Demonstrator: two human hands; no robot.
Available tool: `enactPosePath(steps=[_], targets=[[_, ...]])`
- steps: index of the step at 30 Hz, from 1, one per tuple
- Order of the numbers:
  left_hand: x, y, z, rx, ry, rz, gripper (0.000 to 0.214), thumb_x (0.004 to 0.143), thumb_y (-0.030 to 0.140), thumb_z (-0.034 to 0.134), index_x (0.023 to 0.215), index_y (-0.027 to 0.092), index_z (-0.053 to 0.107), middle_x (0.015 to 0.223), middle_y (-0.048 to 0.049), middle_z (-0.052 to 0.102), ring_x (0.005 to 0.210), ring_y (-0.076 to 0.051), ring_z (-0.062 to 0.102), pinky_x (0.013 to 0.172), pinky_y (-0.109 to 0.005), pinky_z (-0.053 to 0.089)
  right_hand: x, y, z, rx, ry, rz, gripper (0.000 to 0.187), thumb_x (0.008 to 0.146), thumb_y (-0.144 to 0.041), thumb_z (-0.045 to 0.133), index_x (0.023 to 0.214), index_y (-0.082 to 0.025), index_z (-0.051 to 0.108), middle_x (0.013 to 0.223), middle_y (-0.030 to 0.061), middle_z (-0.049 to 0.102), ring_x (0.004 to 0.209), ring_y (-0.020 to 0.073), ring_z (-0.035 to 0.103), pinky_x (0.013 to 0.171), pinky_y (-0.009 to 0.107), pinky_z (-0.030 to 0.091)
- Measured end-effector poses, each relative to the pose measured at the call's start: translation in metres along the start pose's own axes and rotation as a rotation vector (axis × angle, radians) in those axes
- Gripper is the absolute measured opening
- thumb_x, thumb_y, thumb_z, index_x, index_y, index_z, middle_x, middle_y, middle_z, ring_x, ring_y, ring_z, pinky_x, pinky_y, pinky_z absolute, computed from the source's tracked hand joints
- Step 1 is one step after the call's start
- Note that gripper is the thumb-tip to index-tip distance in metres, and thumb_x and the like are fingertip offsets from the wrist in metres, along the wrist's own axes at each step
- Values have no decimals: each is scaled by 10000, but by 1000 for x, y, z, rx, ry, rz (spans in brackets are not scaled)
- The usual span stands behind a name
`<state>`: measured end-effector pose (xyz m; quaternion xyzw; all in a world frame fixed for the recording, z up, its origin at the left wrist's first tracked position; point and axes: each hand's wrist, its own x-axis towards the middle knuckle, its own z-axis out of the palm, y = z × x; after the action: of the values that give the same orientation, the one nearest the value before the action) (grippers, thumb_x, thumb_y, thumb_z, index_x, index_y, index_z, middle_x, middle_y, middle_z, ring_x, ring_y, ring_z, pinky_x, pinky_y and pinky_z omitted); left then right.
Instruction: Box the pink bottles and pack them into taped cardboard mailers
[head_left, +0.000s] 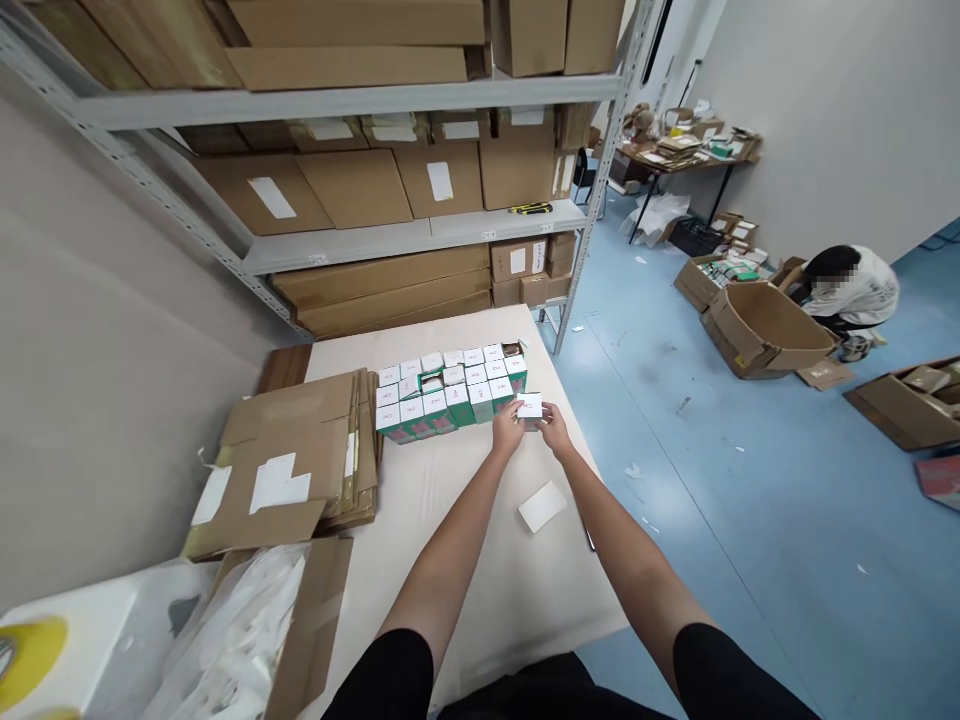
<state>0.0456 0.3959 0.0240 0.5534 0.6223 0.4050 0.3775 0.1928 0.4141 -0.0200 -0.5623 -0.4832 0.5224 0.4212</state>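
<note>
Between my two hands is a small white-topped box [529,406], held at the right end of the rows of boxes. My left hand [508,428] grips its left side and my right hand [555,428] its right side. Beside it, white and green boxes [450,392] stand upright in several close rows on the table [450,530]. One box [431,383] in the middle row has its top open, and another open box [513,350] sits at the back right corner. Nearer to me lies a flat white piece [541,506], perhaps card or a pad of paper.
Flattened cartons [281,450] are stacked on the left, with a carton of clear plastic [247,630] in front. A metal shelf [420,238] with brown boxes and a yellow-black cutter [531,208] rises behind. On the right, a person [862,290] crouches by an open carton [769,325].
</note>
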Motion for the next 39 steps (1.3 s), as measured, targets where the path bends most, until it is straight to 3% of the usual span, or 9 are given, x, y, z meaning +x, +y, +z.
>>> enactPosePath(steps=[5,10,16,21,25,28,33,36,39], targets=[[-57,4,-44,-103,163,23,488,862,73,617,1324,200,711,1416,-127,598,1257,-235,655,1060,-376,586,-52,-29,33,-82,-60,-106,768,706,-230,609,1468,-227,520,1256,105,690,1109,264,666,927,411,574],[-133,-21,-105,-214,212,-17,430,871,111,661,1282,214,732,1410,-117,590,1215,-232,678,1037,-374,602,-116,-37,84,-104,-118,-132,732,675,-220,608,1407,-225,594,1154,84,706,1036,257,670,921,415,574],[-236,-73,-159,-156,246,-137,386,873,148,694,1246,228,752,1422,-98,595,1231,-221,674,1046,-349,592,-217,-14,147,-153,-197,-35,739,717,-230,588,1455,-223,583,1269,106,704,1102,266,675,959,412,579],[-299,-116,-175,-53,220,-238,343,865,134,682,1185,219,771,1361,-94,647,1179,-207,697,1119,-361,528,-277,23,184,-254,-241,105,702,747,-217,569,1446,-253,611,1349,71,704,1177,256,681,1053,440,547],[-320,-137,-183,-10,141,-374,407,856,107,657,1244,195,738,1299,-113,683,1068,-211,731,1047,-370,563,-303,44,195,-319,-257,159,604,756,-233,611,1354,-284,677,1317,39,732,1244,261,665,1116,476,501],[-319,-143,-194,78,110,-371,474,859,158,680,1330,206,692,1413,-129,637,1188,-245,697,1086,-384,532,-316,50,194,-302,-190,202,573,766,-305,667,1338,-279,667,1304,45,735,1184,259,696,1085,482,525],[-300,-140,-206,175,-105,-241,600,841,187,693,1436,230,626,1545,-110,578,1416,-273,559,1195,-409,426,-340,56,189,-293,-71,473,533,814,-510,719,1238,-196,648,1048,131,780,816,261,762,754,448,638],[-297,-136,-203,167,-209,-235,540,879,160,616,1413,237,650,1457,-87,663,1347,-249,618,1159,-392,454,-341,59,190,-282,-91,457,371,840,-510,706,1030,-194,664,903,99,781,747,232,756,696,381,626],[-310,-135,-196,174,-140,-286,569,913,139,553,1475,224,596,1397,-94,703,1250,-227,676,1080,-364,502,-323,54,193,-331,-79,383,254,836,-428,682,957,-205,679,953,76,782,888,244,763,805,394,619]])
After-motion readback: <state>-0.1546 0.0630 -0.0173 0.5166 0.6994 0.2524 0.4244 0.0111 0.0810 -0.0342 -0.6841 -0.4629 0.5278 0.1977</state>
